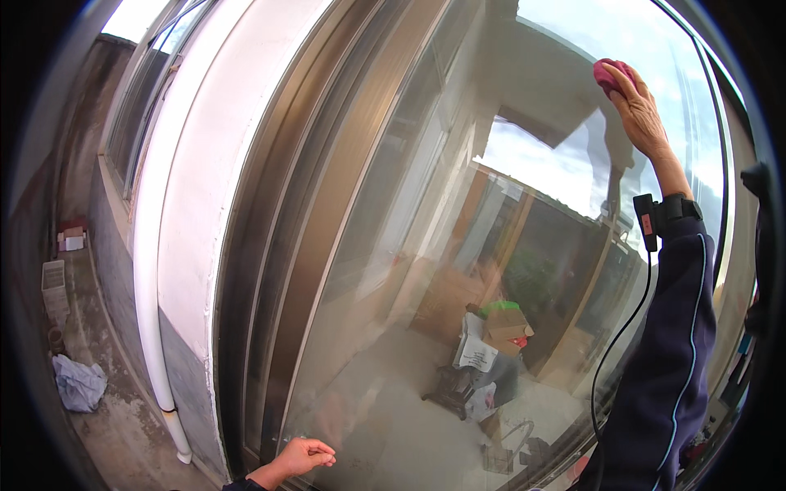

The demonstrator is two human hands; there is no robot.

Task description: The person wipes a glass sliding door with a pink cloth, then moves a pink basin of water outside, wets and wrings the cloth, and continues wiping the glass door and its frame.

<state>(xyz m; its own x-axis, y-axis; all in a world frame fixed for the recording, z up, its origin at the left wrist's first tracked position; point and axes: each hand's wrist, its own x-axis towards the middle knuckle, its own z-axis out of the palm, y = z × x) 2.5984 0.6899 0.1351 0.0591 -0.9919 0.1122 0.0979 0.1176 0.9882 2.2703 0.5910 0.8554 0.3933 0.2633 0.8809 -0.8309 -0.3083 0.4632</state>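
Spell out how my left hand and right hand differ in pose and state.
The right hand is raised high at the glass pane; the left hand is low, near the picture's lower edge.
The right hand grips a bunched red cloth; the left hand shows nothing in its loosely bent fingers.
Both are bare, without gloves.

Bright daylight produces white reflected glare across the upper part of the large, transparent glass pane; the white-painted wall appears nearly overexposed. Fisheye distortion bows the long brown metal window frame, and dark vignetting blackens the corners.
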